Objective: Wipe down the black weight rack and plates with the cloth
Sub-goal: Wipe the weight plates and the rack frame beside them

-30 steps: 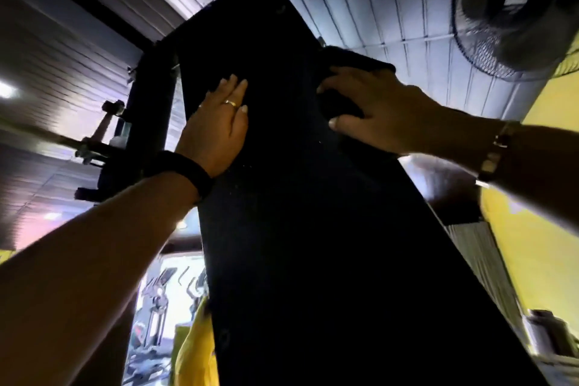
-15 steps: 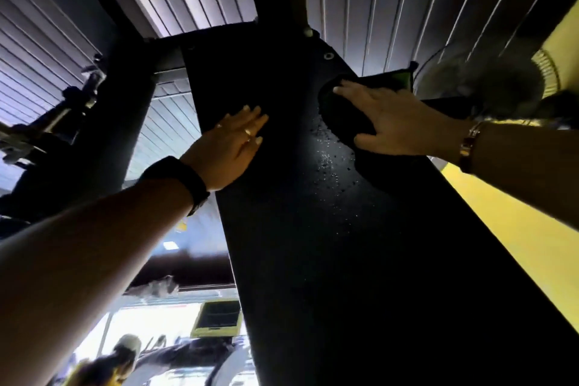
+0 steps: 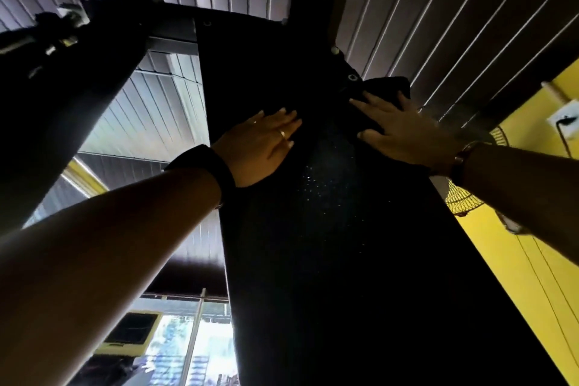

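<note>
I look steeply up along a broad black upright of the weight rack [image 3: 329, 260], which fills the middle of the view and carries small wet specks. My left hand [image 3: 260, 147] lies flat on its face with straight fingers, a ring on one finger. My right hand [image 3: 398, 131] presses a dark cloth [image 3: 388, 89] against the upright's right edge, just below a bolt hole, fingers spread and straight. Part of the cloth sticks out above the fingers. No weight plates are in sight.
A second black post [image 3: 62, 110] rises at the left, joined by a crossbar [image 3: 175, 31] at the top. A slatted ceiling [image 3: 438, 9] is overhead. A yellow wall [image 3: 513, 276] with a fan [image 3: 463, 200] lies to the right, bright windows [image 3: 194, 348] below left.
My view has tilted and shifted further up the upright. The right hand has slid the cloth up toward the bolt hole; the left hand stays flat on the panel.
</note>
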Available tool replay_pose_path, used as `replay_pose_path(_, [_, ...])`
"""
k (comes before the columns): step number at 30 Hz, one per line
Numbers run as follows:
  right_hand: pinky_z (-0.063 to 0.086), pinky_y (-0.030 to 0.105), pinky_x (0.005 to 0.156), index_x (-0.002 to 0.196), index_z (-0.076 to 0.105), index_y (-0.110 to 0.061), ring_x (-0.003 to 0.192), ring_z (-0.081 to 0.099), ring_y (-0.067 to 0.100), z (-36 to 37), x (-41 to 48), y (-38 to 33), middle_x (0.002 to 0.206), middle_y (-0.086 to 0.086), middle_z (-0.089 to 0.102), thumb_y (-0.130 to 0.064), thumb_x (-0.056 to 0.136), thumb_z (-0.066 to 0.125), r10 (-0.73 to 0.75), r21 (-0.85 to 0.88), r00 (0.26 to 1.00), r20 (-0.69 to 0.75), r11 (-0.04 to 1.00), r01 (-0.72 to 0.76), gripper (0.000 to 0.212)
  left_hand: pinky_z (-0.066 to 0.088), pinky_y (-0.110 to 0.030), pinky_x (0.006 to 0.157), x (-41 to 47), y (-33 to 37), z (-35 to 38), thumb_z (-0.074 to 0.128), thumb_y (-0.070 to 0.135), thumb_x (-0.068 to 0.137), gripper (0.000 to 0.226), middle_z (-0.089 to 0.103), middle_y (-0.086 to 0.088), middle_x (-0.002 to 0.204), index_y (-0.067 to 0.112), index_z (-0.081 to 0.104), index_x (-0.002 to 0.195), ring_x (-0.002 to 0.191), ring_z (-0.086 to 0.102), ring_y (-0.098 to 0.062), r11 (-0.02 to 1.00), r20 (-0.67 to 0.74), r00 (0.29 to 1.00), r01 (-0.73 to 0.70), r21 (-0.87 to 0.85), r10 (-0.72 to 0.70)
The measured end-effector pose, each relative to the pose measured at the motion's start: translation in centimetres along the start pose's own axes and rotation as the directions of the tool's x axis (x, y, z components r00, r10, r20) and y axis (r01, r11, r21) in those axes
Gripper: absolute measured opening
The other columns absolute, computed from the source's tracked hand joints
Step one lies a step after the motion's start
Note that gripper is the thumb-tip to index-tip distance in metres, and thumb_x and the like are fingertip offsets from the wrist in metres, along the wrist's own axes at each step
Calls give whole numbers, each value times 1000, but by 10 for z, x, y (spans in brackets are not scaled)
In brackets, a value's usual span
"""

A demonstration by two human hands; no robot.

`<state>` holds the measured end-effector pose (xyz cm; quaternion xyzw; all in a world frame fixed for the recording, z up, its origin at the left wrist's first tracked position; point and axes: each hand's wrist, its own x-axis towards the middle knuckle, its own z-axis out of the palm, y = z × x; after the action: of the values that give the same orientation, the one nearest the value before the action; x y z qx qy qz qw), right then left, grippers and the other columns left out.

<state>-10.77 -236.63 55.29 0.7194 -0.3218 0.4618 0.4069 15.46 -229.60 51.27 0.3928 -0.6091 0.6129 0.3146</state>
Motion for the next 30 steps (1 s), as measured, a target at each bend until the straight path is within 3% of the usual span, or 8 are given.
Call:
replay_pose_path(4, [8, 52, 120, 152, 12, -40, 147, 6, 36, 4, 29, -14, 162, -9, 8, -60, 92, 32, -28, 18, 996, -82, 999, 30, 67, -2, -23, 117, 2, -4, 4, 29, 26, 106, 49, 13, 0, 162, 15, 20, 154, 149, 5, -11, 1000, -5, 1000, -1, -1, 1])
replay_pose_path(8, [25, 52, 115, 152, 17, -39, 146, 19, 31, 7, 29, -42, 160, -9, 18, -61, 83, 25, -62, -8, 987, -146, 998, 61, 74, 1, -25, 119, 4, -8, 7, 30, 25, 106, 49, 14, 0, 162, 16, 21, 153, 149, 7, -11, 999, -16, 1000, -4, -34, 3])
replay_pose_path(13, [33, 46, 111, 152, 23, -35, 142, 31, 26, 17, -10, -66, 156, -7, 30, -64, 72, 14, -160, -85, 967, -200, 986, 146, 86, 3, -25, 117, 2, -8, 7, 27, 34, 101, 53, 23, 0, 159, 17, 30, 151, 148, 15, -15, 993, -53, 998, -51, -109, 46])
replay_pose_path(18, [28, 43, 109, 152, 19, -37, 144, 27, 23, 27, -61, -75, 156, -9, 29, -63, 73, 16, -144, -64, 976, -165, 989, 135, 83, 19, -25, 114, -8, -10, 2, 30, 34, 92, 49, 46, 1, 146, 20, 61, 127, 137, 32, -7, 921, -115, 993, -39, -388, -6])
replay_pose_path(21, [25, 42, 110, 153, 13, -39, 146, 20, 22, 34, -92, -81, 158, -12, 23, -61, 80, 22, -196, -90, 973, -121, 978, 186, 77, 32, -25, 112, -13, -14, -1, 30, 40, 90, 45, 58, 0, 131, 19, 65, 107, 127, 44, -2, 879, -136, 990, -86, -469, 25])
replay_pose_path(25, [24, 44, 110, 152, 5, -44, 148, 11, 21, 30, -101, -82, 160, -16, 15, -64, 80, 17, -277, -111, 961, -21, 955, 273, 75, 34, -11, 102, -17, -21, -14, 33, 29, 93, 33, 61, 0, 123, 28, 59, 112, 117, 52, 2, 831, -57, 998, -30, -555, -2])
replay_pose_path(27, [15, 46, 114, 149, 1, -50, 148, 2, 17, 22, -82, -82, 159, -22, 6, -67, 82, 18, -253, -71, 967, 19, 965, 254, 71, 37, -21, 106, -18, -23, -21, 33, 35, 92, 32, 62, -3, 123, 35, 56, 114, 119, 54, -5, 779, -46, 999, -6, -627, -29])
replay_pose_path(30, [2, 51, 115, 148, 6, -53, 148, -5, 17, 13, -40, -95, 158, -25, 3, -60, 94, 35, -155, 94, 987, 34, 984, 151, 62, 41, -28, 105, -22, -26, -34, 35, 33, 91, 34, 61, -12, 126, 26, 56, 117, 120, 56, -17, 697, 39, 996, 84, -712, -80])
